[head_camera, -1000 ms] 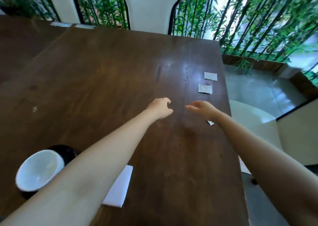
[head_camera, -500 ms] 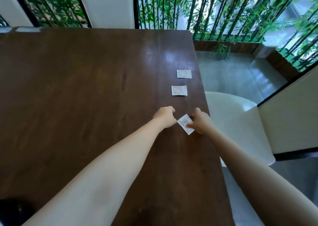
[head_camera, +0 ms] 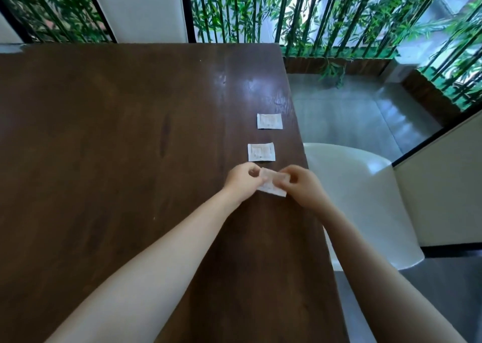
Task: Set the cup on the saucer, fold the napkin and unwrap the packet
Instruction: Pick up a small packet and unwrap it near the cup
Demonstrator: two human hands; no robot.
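both hands (head_camera: pixel 273 183) pinch packet (head_camera: pixel 271 187) near table edge (head_camera: pixel 310 186).

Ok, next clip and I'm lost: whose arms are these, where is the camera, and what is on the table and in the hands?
No machine here: a person works with bare hands, and a camera worn on the head looks forward and down, so both arms reach in from the bottom of the picture. The left hand and the right hand pinch one small white packet between them, just above the dark wooden table, near its right edge. Two more packets lie flat beyond the hands: a nearer packet and a farther packet. A white chair stands right of the table, with bamboo behind. No cup, saucer or napkin shows in this picture. Whether the held packet is torn open, I cannot tell.
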